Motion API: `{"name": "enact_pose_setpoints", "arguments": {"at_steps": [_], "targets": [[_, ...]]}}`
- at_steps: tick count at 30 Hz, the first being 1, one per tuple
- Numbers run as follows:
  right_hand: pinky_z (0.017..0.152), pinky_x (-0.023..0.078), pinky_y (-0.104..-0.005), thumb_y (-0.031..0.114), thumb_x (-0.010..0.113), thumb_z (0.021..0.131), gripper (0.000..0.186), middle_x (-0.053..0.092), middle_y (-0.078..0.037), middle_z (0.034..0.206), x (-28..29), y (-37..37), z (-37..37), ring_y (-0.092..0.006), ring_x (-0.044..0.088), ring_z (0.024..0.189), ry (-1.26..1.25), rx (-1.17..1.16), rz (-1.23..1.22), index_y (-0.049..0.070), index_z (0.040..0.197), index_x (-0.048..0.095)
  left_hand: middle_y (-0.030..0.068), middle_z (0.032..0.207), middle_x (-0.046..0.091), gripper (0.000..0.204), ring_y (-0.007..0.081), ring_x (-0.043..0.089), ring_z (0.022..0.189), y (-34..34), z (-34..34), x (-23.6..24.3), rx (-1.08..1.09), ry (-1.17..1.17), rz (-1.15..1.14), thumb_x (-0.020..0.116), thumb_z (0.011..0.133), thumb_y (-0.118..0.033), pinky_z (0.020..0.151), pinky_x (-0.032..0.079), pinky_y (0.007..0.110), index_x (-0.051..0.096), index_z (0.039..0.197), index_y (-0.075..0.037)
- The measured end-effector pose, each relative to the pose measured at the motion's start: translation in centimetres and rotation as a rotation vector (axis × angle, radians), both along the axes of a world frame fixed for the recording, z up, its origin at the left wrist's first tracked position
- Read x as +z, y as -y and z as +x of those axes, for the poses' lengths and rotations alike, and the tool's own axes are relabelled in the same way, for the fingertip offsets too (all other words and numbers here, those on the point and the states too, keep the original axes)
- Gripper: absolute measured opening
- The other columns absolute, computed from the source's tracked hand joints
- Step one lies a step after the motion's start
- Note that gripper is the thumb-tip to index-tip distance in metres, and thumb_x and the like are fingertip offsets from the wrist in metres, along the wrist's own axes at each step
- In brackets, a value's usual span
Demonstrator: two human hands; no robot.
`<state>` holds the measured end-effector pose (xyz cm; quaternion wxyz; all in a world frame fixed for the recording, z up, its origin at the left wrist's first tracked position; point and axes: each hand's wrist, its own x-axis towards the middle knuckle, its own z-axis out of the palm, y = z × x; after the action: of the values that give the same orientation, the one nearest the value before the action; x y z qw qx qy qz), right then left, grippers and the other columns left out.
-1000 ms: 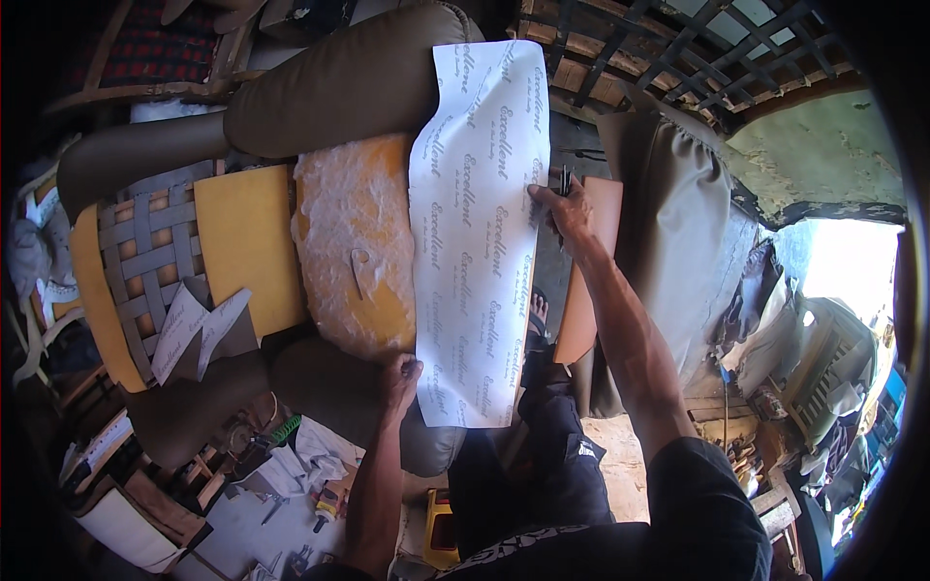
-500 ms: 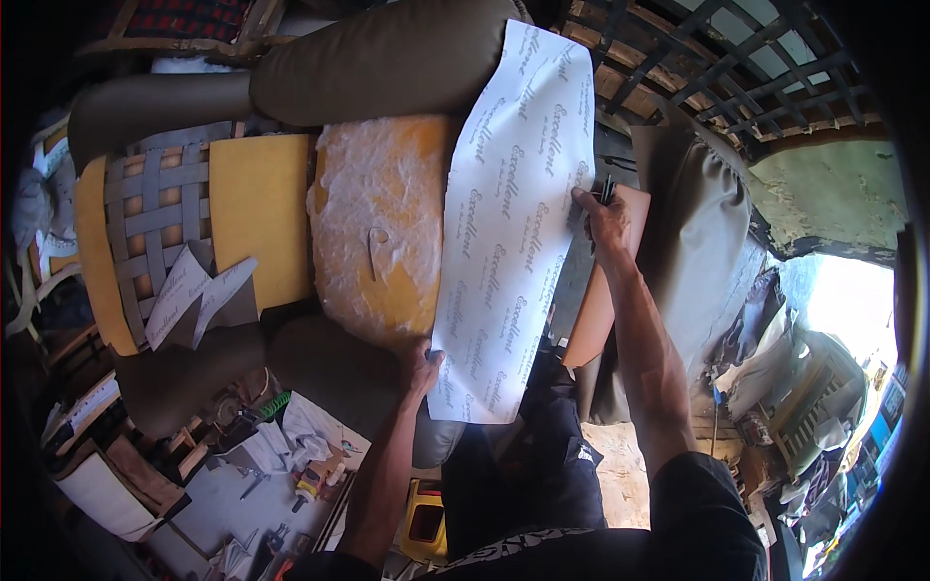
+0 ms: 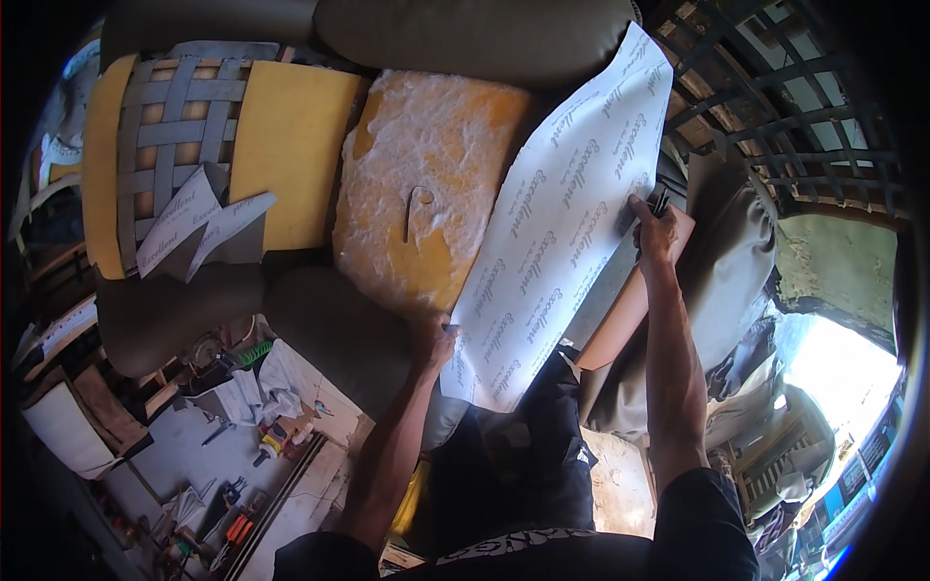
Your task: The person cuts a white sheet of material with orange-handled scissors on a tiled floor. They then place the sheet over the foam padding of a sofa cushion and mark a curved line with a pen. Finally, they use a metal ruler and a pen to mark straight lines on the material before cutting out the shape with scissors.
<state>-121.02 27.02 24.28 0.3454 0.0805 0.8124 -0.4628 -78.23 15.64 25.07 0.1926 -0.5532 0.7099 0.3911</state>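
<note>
A long white printed sheet hangs diagonally between my hands, beside a yellow foam cushion coated in white fluffy fibre, with a hook-shaped piece lying on it. My left hand is closed on the sheet's lower left edge, near the cushion's bottom. My right hand grips the sheet's upper right edge, along with a small dark tool that I cannot make out clearly. A peach-coloured board lies under my right forearm.
Dark padded sofa parts frame the work. At left are woven straps, a yellow foam panel and white offcuts. A strapped frame stands upper right. Tools lie lower left; brown draped material is at right.
The sheet has tilted clockwise, its top swinging right. Both hands have moved right in the picture, the left also upward, while the surroundings have shifted as my view turned.
</note>
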Motion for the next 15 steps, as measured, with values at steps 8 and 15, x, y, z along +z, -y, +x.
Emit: {"name": "enact_pose_setpoints", "arguments": {"at_steps": [8,15], "targets": [[0.076,0.061,-0.0458,0.017,0.074,0.087,0.06,0.048,-0.004,0.152,4.4,5.4,6.0,-0.033,0.074,0.094,-0.807,0.866,0.178,0.033,0.142,0.057,0.0235,0.088,0.073,0.03,0.0358,0.072,0.081,-0.1,0.3,0.2,-0.082,0.038,-0.08,0.084,0.08,-0.024,0.074,0.054,0.045,0.075,0.095,-0.001],[0.08,0.06,-0.0472,0.043,0.069,0.094,0.053,0.041,-0.007,0.162,2.6,12.9,1.0,-0.0316,0.076,0.09,-0.957,1.207,0.279,0.033,0.145,0.055,0.0228,0.089,0.074,0.029,0.0358,0.073,0.083,-0.9,-0.6,-0.1,-0.031,0.063,-0.072,0.085,0.081,-0.022,0.075,0.055,0.044,0.075,0.098,-0.001]]}}
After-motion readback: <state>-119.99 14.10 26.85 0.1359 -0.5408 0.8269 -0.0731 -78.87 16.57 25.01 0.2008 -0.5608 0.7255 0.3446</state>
